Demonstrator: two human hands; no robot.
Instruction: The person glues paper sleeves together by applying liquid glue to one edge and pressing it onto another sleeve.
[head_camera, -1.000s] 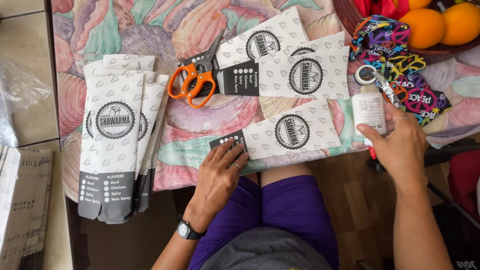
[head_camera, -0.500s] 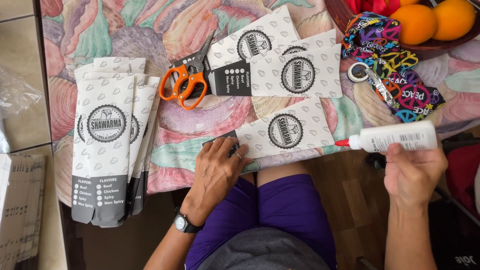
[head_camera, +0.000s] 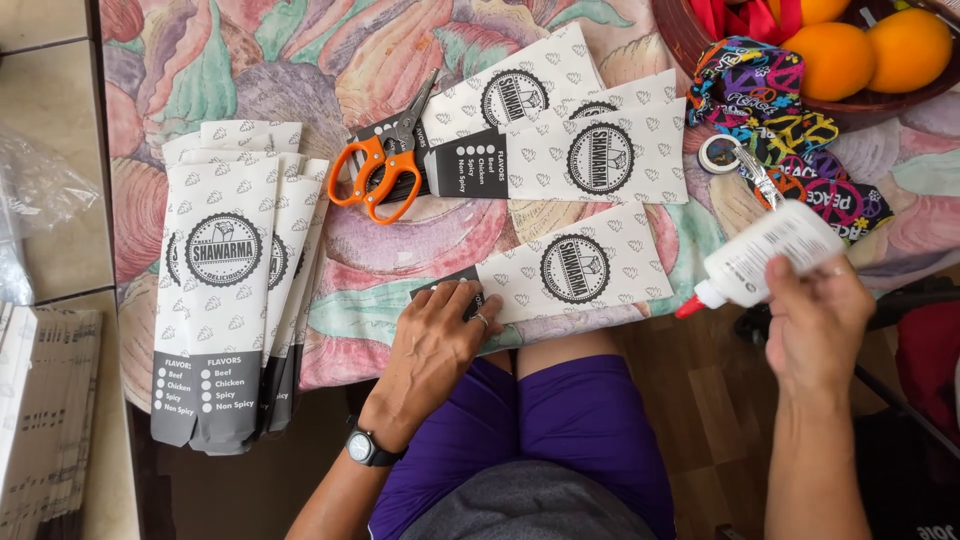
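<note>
- I see the table with its flowered cloth (head_camera: 300, 60) fill the upper view; its near edge runs just above my lap.
- A stack of printed paper sleeves (head_camera: 225, 290) lies at 9 o'clock and hangs over that edge.
- One paper sleeve (head_camera: 575, 268) lies at centre, long axis left to right; my left hand (head_camera: 435, 345) presses flat on its dark end.
- My right hand (head_camera: 815, 325), at 3 o'clock, grips a white glue bottle (head_camera: 770, 252), red tip toward the sleeve, off the table edge.
- Orange scissors (head_camera: 385, 165) rest at 11 o'clock, apart.

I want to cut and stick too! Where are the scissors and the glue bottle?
scissors (head_camera: 378, 172): head view, on the orange handles.
glue bottle (head_camera: 768, 250): head view, on its white body, held by the right hand (head_camera: 815, 325).
</note>
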